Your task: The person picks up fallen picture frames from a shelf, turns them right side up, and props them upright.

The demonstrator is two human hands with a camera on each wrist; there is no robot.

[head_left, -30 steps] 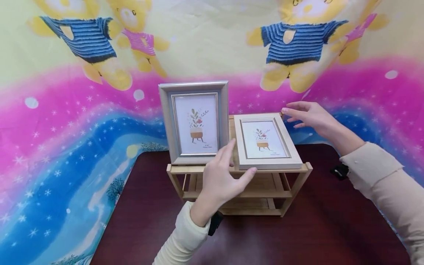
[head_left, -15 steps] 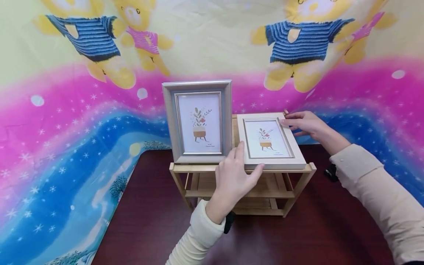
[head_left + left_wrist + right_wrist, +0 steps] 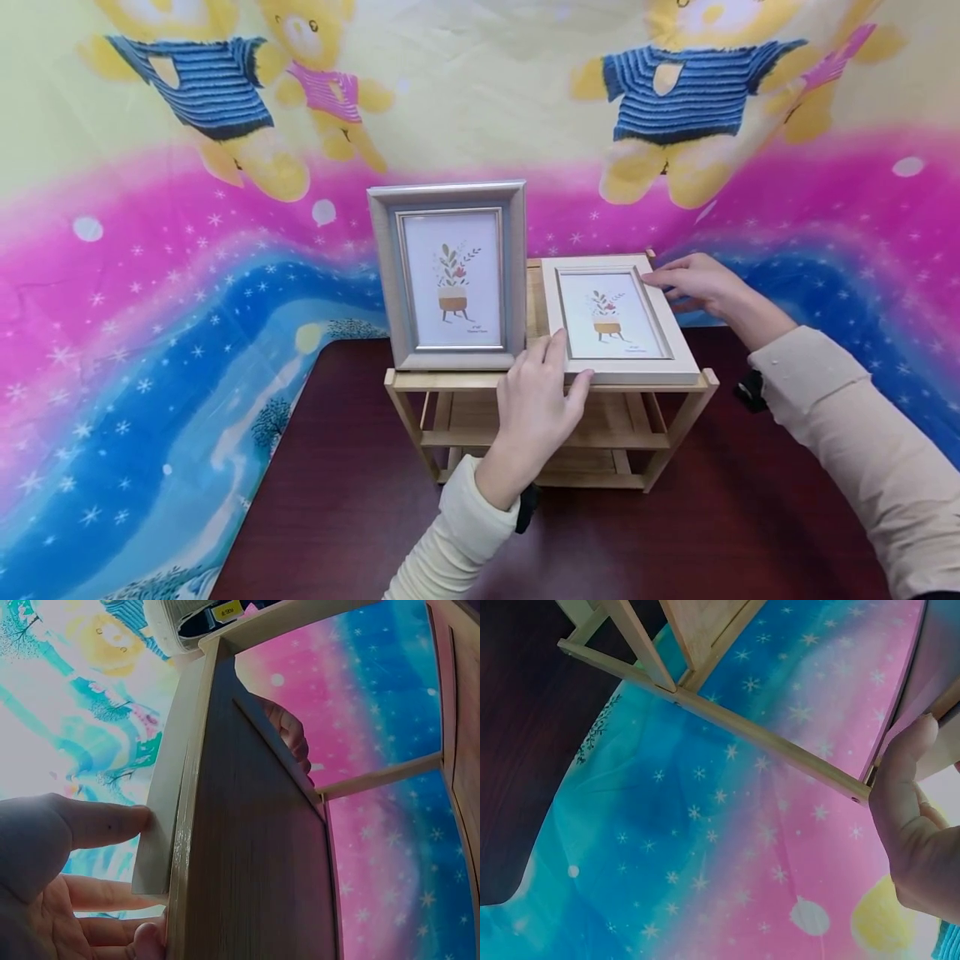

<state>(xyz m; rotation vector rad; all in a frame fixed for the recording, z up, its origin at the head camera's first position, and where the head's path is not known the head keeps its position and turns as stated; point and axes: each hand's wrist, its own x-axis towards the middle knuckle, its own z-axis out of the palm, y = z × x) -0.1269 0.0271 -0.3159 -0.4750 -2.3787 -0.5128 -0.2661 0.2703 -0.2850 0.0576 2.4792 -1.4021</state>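
A cream picture frame (image 3: 680,350) with a potted-plant print lies face up on the right part of a wooden rack's top (image 3: 536,304). My left hand (image 3: 534,404) is at its near left corner, the fingers fairly straight along the side. In the left wrist view, the left thumb (image 3: 112,825) touches the frame's front edge (image 3: 161,840). My right hand (image 3: 701,287) touches the frame's far right edge, its fingers loosely bent. The right wrist view shows the right hand (image 3: 922,840) at that edge, partly cut off.
A larger silver-grey frame (image 3: 384,275) stands upright on the rack's left part, close to my left fingers. The rack has lower slatted shelves (image 3: 600,417). It stands on a dark red table (image 3: 322,500), before a bear-printed cloth backdrop (image 3: 465,92).
Both hands have come in to the cream frame, the left moving right and the right moving down. Over the last half second the frame has slid slightly right on the rack.
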